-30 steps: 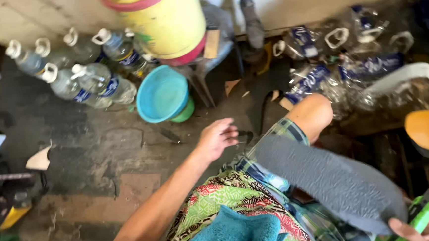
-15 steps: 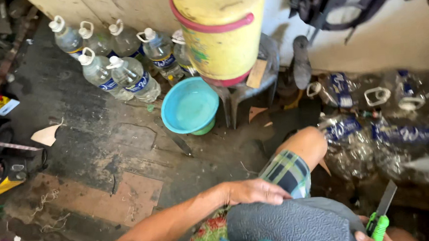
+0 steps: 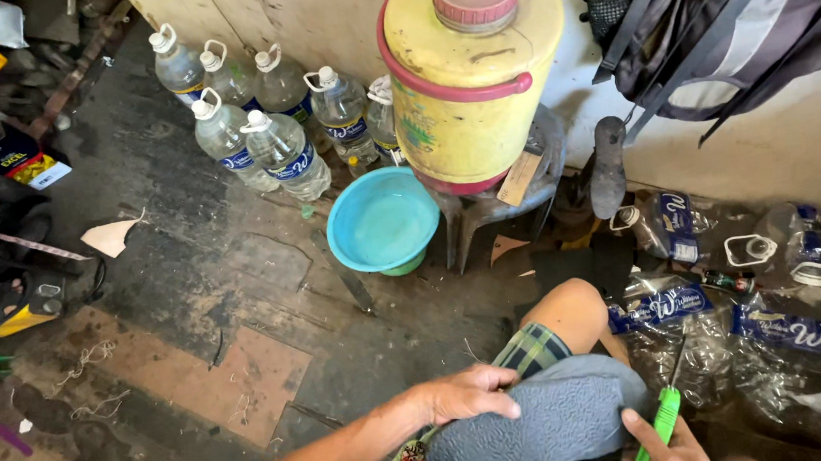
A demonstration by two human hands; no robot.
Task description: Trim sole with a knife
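- Left hand [image 3: 468, 393] pressed flat on the top edge of a grey textured sole sheet [image 3: 546, 422], fingers curled over its rim, gripping it — seemingly to keep the sheet pinned against the lap.
- Left forearm running in from the lower left of the view, wrist bent slightly down, knuckles turned toward the knee [image 3: 567, 311].
- Right hand [image 3: 666, 443] at the bottom edge of the view, closed around the green handle of a knife [image 3: 670, 404], blade pointing up and away beside the sheet's right edge; thumb laid along the handle, likely for control.
- Grey sole sheet draped over the thigh, just below the bare knee and the plaid shorts [image 3: 532, 346], resting between both hands.
- Beyond the knee, a turquoise basin [image 3: 382, 223] on the floor, touching the leg of a grey stool [image 3: 499, 206].
- On the stool, a yellow water jug [image 3: 468, 85] with a red lid, raised off the floor.
- Left of the basin, a cluster of clear water bottles [image 3: 270, 106] standing upright against the wall.
- To the right, flattened plastic bottles [image 3: 768, 323] heaped on the floor beside the leg.
- Dark bag [image 3: 721, 22] hanging on the wall above the heap.
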